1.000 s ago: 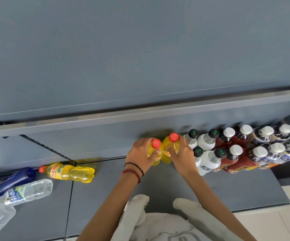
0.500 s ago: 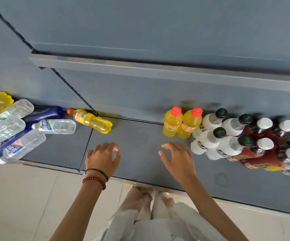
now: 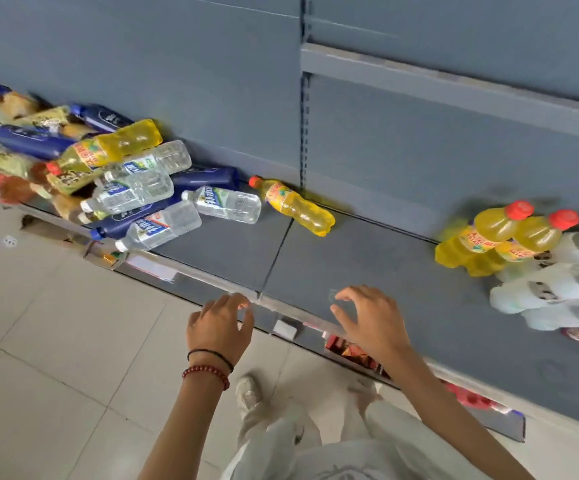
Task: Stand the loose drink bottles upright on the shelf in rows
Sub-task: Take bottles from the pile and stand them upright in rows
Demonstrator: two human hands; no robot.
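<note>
L hand [image 3: 218,327] & R hand [image 3: 371,323] both empty, fingers loose, over near edge of shelf [image 3: 367,265]. Beyond them, one yellow bottle [image 3: 295,207] lies flat by the back wall. Loose pile [image 3: 135,188] lies far left. Upright yellow bottles [image 3: 489,233] stand right, w/ white bottles [image 3: 551,292] beside.

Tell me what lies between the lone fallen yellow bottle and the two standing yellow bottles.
Just bare shelf, shown in the head view.

Yellow bottles [image 3: 499,230]: four, two at right, two at left. Clear water bottles [image 3: 224,202]: four. Dark blue bottles [image 3: 28,140]: four. White bottles [image 3: 537,292], far right: too blurred to count.
</note>
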